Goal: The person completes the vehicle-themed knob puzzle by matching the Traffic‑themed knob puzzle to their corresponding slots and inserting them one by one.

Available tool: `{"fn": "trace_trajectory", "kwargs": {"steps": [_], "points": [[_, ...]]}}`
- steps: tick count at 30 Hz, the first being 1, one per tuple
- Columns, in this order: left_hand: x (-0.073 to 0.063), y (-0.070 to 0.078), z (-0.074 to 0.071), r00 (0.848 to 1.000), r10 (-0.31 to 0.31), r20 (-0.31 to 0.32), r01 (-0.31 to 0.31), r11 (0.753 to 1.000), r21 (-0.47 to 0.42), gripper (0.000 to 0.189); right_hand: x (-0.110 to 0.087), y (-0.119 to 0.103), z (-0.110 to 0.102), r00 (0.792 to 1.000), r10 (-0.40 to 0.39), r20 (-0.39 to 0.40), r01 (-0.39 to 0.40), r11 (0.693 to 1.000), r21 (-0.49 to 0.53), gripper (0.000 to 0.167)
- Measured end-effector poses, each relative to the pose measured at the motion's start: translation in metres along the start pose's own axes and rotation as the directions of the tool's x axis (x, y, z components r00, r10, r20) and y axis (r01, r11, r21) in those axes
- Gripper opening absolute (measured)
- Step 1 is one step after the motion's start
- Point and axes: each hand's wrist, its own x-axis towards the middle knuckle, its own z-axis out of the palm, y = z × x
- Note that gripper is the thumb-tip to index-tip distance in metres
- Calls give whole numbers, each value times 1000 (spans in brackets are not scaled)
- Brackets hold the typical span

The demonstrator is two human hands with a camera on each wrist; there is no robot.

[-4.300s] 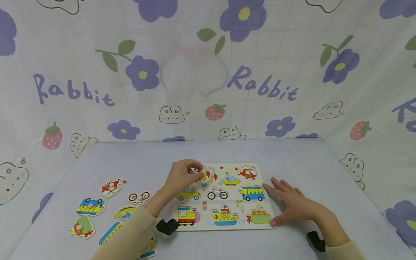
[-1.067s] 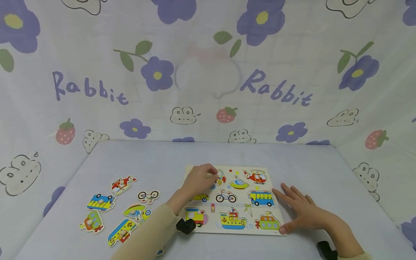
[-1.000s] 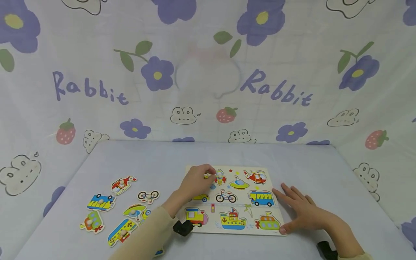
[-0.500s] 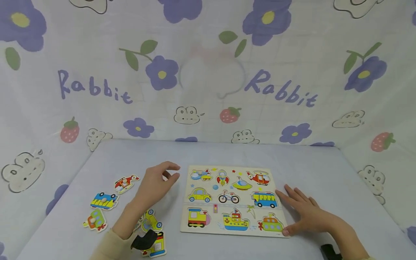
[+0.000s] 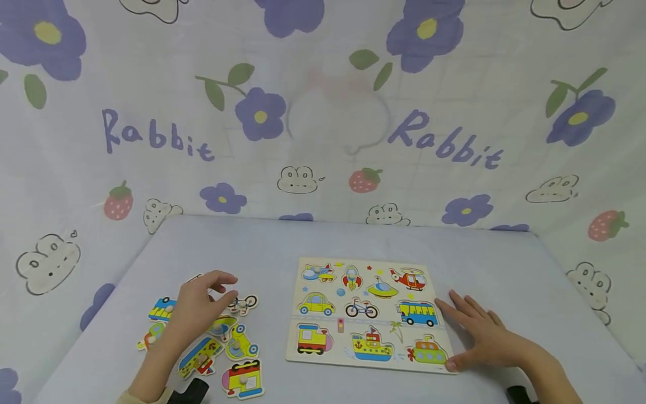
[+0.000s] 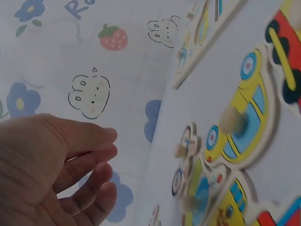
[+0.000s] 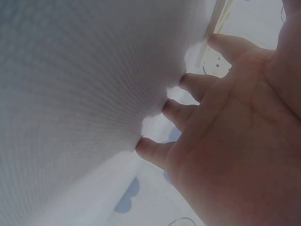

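My left hand (image 5: 199,300) is above the loose puzzle pieces at the left, its fingers loosely bent and nothing between them, as the left wrist view also shows. Close by its thumb lies the bicycle piece (image 5: 247,303). Under and around it are the bus piece (image 5: 161,308), submarine piece (image 5: 153,336), ship piece (image 5: 202,356), car piece (image 6: 242,108) and train piece (image 5: 244,380). My right hand (image 5: 487,339) rests spread on the table, thumb and index finger at the right edge of the wooden puzzle board (image 5: 338,362). An airplane piece (image 5: 318,272) and a rocket piece (image 5: 351,278) sit in its top row.
A flying saucer piece (image 5: 222,325) lies partly beneath the left hand, among the other loose pieces. The pale tablecloth (image 5: 373,238) runs back to a hanging curtain (image 5: 323,140) printed with flowers and rabbits. A black wrist strap (image 5: 189,391) sits on the left forearm.
My left hand held the rocket piece over the board, set it into the top row, let go, and moved left to the loose pieces. The right hand stayed at the board's edge.
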Motion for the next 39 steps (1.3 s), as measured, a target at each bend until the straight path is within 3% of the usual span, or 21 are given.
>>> {"fn": "trace_trajectory", "kwargs": {"steps": [5, 13, 17, 21, 26, 32, 39], "points": [[-10, -13, -5, 998, -57, 16, 57, 998, -2, 24, -1, 0, 0, 1000, -5, -7, 5, 1000, -2, 118], [-19, -43, -30, 989, -114, -89, 120, 991, 61, 26, -1, 1, 1, 1000, -8, -7, 8, 1000, 9, 119], [-21, -54, -42, 982, -166, -91, 171, 983, 62, 28, -1, 3, 2, 1000, -14, -8, 14, 1000, 2, 119], [-24, -58, -47, 980, -197, 6, 197, 980, -6, 33, 0, 4, 2, 1000, -18, -8, 18, 1000, 1, 118], [-25, -55, -42, 975, -174, 142, 188, 977, -97, 35, 0, 2, 1, 1000, -14, -2, 14, 1000, 19, 118], [-26, -53, -30, 947, -176, 270, 219, 966, -140, 30, 0, 3, 1, 1000, -23, 1, 23, 1000, 22, 117], [-25, -57, -19, 923, -198, 330, 252, 959, -128, 24, 0, 5, 3, 1000, -22, -15, 22, 999, 35, 117]]}}
